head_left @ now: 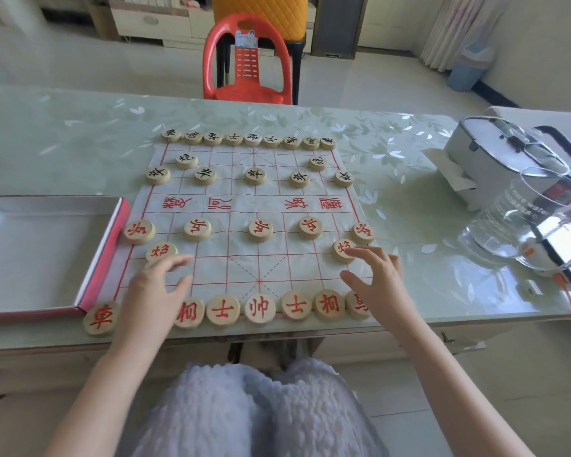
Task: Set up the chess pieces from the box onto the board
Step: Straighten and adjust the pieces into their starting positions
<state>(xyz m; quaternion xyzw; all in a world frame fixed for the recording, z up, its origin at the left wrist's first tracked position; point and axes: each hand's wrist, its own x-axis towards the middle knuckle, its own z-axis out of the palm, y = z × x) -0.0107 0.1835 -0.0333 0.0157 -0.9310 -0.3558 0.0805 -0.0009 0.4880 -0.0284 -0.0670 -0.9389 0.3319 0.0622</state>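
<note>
A white cloth board (244, 206) with red lines lies on the table. Round wooden pieces with black characters fill its far rows, for instance one black piece (255, 176). Red-lettered pieces fill the near rows, with the red general (259, 307) in the middle of the front row. My left hand (155, 285) hovers over the near left corner, fingers spread, just below a red cannon piece (161, 251). My right hand (373, 278) hovers at the near right, fingertips touching or just over the other red cannon (343, 249). It hides part of the front row. The pink-edged box (47, 252) at the left holds no pieces.
A red plastic chair (248, 61) stands across the table. A glass kettle (538, 219) with an orange cord and a white case (495, 153) sit at the right. The table's near edge runs just below the front row of pieces.
</note>
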